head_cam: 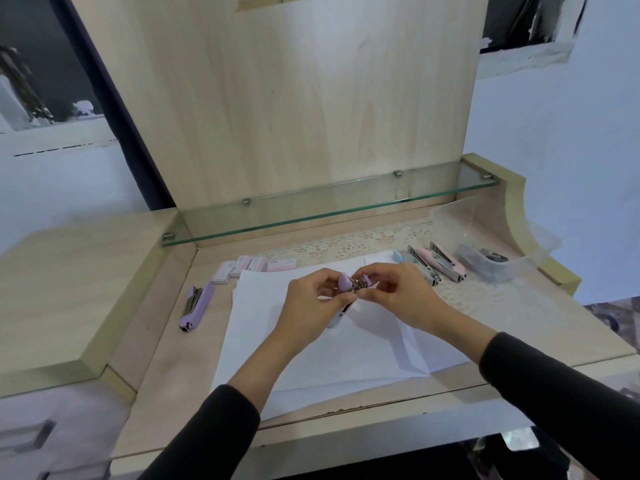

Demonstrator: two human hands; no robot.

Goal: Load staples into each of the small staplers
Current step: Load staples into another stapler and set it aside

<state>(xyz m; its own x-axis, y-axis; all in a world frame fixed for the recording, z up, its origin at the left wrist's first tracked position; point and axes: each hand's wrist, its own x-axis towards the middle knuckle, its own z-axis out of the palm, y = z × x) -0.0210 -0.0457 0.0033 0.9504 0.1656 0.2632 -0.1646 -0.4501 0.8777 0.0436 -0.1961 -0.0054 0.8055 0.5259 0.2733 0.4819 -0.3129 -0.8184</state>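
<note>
A small purple stapler [346, 289] hangs above the white paper sheets [311, 358], its top swung open. My left hand [311, 303] grips its body from the left. My right hand [394, 292] pinches its front end near the metal staple channel. A second purple stapler [193, 306] lies on the desk at the left. A blue stapler [415, 266] and two pink staplers [446, 265] lie open at the right. Several small pink and white staple boxes [256, 265] sit in a row behind the paper.
A clear plastic container [491, 265] holding dark items stands at the far right on a lace mat [346, 245]. A glass shelf [329, 209] runs along the back below a tall wooden panel. A raised wooden ledge borders the desk's left side.
</note>
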